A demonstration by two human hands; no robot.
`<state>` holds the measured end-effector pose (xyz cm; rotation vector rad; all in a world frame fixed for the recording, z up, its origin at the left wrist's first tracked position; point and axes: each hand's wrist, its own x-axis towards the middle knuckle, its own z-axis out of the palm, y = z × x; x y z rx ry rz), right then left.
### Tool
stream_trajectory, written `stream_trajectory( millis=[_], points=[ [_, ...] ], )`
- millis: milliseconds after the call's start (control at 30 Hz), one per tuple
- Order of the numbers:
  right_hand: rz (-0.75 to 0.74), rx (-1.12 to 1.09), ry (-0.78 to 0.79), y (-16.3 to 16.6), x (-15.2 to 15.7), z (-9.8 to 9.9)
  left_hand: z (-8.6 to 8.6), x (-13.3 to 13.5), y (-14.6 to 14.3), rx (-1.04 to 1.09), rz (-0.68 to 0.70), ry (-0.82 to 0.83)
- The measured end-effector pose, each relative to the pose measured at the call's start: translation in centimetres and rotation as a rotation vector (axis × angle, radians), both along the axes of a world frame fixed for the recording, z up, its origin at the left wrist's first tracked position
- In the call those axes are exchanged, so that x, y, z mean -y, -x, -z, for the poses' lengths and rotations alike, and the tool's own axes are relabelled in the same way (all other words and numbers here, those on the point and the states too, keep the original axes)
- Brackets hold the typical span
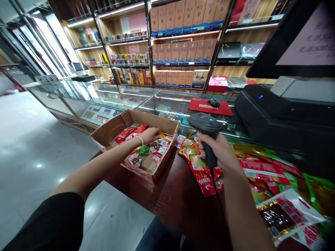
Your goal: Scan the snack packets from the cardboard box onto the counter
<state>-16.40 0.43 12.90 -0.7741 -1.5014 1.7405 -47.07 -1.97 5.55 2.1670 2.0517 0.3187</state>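
Observation:
My right hand (216, 148) is wrapped round the handle of a black barcode scanner (205, 122), held upright with a blue light on its head and a cord hanging below. My left hand (151, 135) reaches into an open cardboard box (167, 170), fingers curled down among small snack packets; what they hold, if anything, is hidden. Red snack packets (125, 134) lie at the box's far left, a green packet (143, 150) and a white-and-black packet (134, 160) nearer the front. Just behind and below the scanner, red-and-green snack bags (202, 174) lie on the dark wooden counter (167, 205).
More snack bags (264, 169) are heaped at the right, with a clear-and-red bag (288, 216) in front. A mouse (214, 102) sits on a red mat (196, 104) on the glass display counter (146, 99). A monitor (295, 45) overhangs the upper right. Stocked shelves line the back.

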Motion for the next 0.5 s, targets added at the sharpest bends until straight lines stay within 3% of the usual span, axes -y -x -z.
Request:
stream_trajectory(
  millis=[133,267,400,500],
  points=[
    [-0.031,0.024,-0.008,0.5,0.2,0.4,1.9,-0.5,-1.1,-0.186,0.111,0.066],
    [-0.025,0.029,-0.019,0.4,0.1,0.5,2.6,-0.7,-1.1,-0.202,0.091,0.077],
    [-0.019,0.017,-0.03,0.2,0.1,0.3,0.7,-0.8,0.1,-0.012,0.006,0.117],
    [-0.008,0.005,-0.036,0.4,0.3,0.2,-1.2,-0.7,1.1,0.291,-0.117,-0.014]
  ],
)
